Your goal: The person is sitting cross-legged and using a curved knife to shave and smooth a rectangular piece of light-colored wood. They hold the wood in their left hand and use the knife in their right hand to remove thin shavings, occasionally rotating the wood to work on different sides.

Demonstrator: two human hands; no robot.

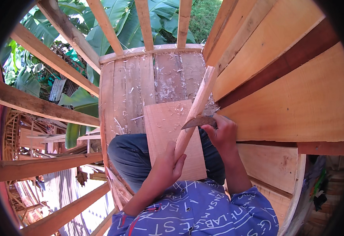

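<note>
My left hand (166,167) is closed around the lower end of a pale wooden stick (200,96), which slants up and away to the right. A curved, dark-bladed knife (196,122) is gripped in my right hand (225,133); its handle is mostly hidden by the fingers. The blade lies across the stick around its middle, against a notched or curled spot in the wood. Under the stick, a flat rectangular wooden board (164,126) rests over my lap, with a few thin shavings on it.
Wood shavings (168,84) litter the plank floor (132,82) ahead. Wooden bars (73,35) rise at the left and far side, with banana leaves (128,29) beyond. At the right stands a wall of wooden panels (297,98), close to my right arm.
</note>
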